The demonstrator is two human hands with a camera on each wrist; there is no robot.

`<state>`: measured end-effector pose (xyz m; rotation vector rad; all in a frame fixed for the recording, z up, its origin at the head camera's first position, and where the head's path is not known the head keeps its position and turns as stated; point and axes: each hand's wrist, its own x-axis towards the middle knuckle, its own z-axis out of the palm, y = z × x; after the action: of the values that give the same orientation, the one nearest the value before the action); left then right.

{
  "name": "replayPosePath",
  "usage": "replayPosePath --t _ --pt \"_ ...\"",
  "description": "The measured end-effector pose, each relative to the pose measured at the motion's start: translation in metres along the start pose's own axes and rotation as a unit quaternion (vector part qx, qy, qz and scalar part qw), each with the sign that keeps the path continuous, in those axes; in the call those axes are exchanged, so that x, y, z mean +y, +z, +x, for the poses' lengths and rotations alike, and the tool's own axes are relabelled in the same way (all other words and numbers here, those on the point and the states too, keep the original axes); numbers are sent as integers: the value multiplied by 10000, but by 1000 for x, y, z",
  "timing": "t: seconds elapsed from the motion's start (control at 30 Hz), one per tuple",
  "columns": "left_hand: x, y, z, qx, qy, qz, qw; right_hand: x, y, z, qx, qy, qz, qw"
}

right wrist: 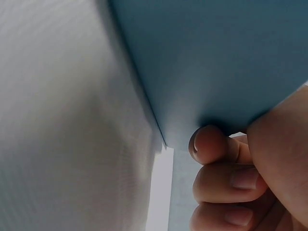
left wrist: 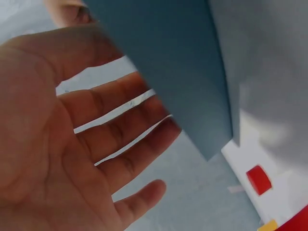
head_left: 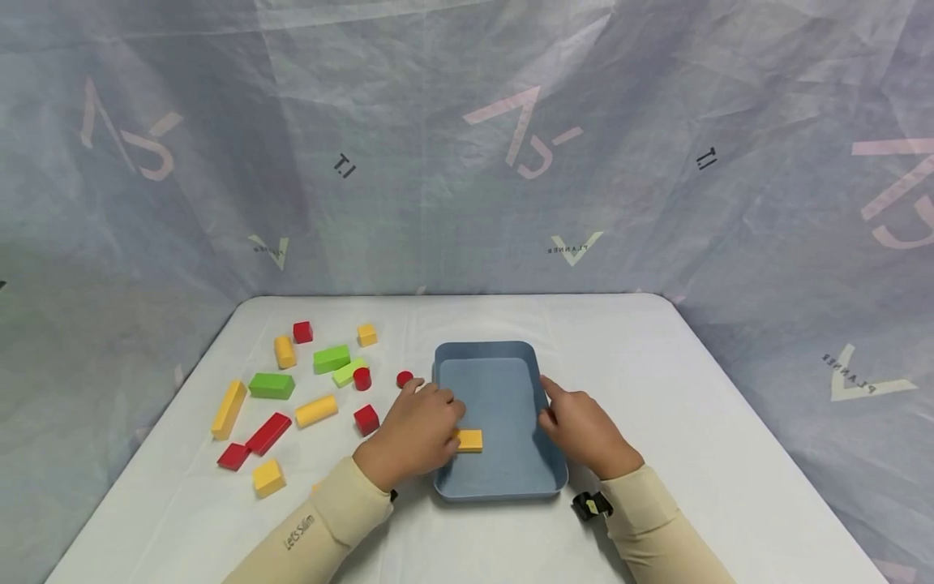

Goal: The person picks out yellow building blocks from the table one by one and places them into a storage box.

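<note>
Hanging over the left wall of a blue-grey, rectangular, smooth-walled tray (head_left: 511,414), the left hand (head_left: 416,430) was bent down at a flat yellow rectangular block (head_left: 470,441), partly covering it, inside the tray's left half. The left wrist view showed the palm, which the head view hid: the fingers were loosely stretched and slightly spread, the little finger clear of the wall, while the thumb and the other fingertips passed behind it. Whether they pinched the block could not be told.

The right hand (head_left: 586,432) gripped the opposite wall. From above, its index finger lay at the rim and its thumb at the inner side; the right wrist view added curled fingers outside, one fingertip against the tray. Both forearms, in beige sleeves (head_left: 321,523), angled inward, a black device (head_left: 591,506) showing by the right wrist.

The tray sat near the middle of the white-covered counter (head_left: 642,365), well in from its left and right edges. Scattered toward the left edge were a long yellow bar (head_left: 229,410) nearest it, a green block (head_left: 272,386), a red cube (head_left: 302,332) toward the far left corner and, just beside the left hand, a red disc (head_left: 404,379).
</note>
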<state>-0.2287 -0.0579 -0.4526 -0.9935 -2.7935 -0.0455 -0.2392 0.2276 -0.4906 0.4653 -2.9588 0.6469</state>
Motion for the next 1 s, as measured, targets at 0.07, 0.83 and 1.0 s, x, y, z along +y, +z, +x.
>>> replayPosePath --t 0.07,0.83,1.0 --pt "-3 -5 0 89 -61 -36 9999 0 0 0 -6 24 -5 10000" --pt "-74 -57 -24 268 -1564 -104 9873 0 0 1 -33 80 62 9999" --pt "-90 -64 -32 319 -1719 -342 9840 0 1 1 -11 108 60 9999"
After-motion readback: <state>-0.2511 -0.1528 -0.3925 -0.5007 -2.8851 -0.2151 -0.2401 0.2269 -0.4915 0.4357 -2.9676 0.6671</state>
